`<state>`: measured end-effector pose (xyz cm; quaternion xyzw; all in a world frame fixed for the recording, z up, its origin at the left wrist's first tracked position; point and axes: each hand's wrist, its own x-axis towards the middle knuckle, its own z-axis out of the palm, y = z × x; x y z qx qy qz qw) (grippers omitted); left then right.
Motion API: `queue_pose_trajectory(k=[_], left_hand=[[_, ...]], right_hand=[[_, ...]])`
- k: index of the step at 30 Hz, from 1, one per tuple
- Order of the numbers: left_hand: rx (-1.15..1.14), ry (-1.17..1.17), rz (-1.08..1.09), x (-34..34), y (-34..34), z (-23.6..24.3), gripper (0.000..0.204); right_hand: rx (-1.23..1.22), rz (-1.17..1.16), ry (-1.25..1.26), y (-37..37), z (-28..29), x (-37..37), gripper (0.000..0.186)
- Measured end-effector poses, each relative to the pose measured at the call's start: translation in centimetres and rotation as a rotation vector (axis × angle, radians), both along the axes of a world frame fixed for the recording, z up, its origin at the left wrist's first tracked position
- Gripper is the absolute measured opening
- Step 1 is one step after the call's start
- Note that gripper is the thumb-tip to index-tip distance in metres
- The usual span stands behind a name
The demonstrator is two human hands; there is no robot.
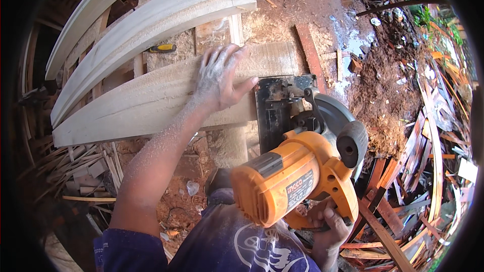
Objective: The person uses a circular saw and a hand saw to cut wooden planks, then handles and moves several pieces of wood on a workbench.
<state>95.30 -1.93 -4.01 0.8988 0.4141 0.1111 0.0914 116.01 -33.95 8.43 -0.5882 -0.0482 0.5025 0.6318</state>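
Observation:
A pale wooden plank (136, 98) lies across supports in front of me. My left hand (219, 73), coated in sawdust, rests on its top face with fingers stretched out and thumb apart. In my right hand (330, 224) is the rear handle of an orange circular saw (282, 176), fingers wrapped round the grip. The saw's black base plate (275, 116) sits at the plank's right end, overlapping its near corner, just right of my left thumb. A grey guard covers the blade, which I cannot make out.
Two more thick pale planks (166, 17) lie beyond this one. A yellow-and-black-handled tool (161, 49) rests between planks. Wood offcuts (388, 231) pile up at right, and thin strips (88, 163) at left. Sawdust and debris cover the reddish ground (292, 0).

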Motion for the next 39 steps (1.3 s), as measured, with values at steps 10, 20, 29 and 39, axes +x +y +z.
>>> queue_pose_trajectory(k=[10,20,29,39], left_hand=[[0.009,-0.027,0.008,0.0,0.1,0.0,0.074],[0.017,-0.045,0.009,0.0,0.0,0.2,0.073],[0.063,0.020,0.042,-0.1,0.2,-1.1,0.081],[0.055,0.002,0.040,-0.2,0.2,-1.0,0.079]], right_hand=[[-0.057,0.063,-0.080,0.9,0.3,-0.1,0.026],[-0.018,-0.003,-0.005,1.1,0.0,0.0,0.044],[0.014,0.002,-0.005,2.2,0.1,0.0,0.039],[0.018,0.026,0.042,2.7,-0.2,0.7,0.043]])
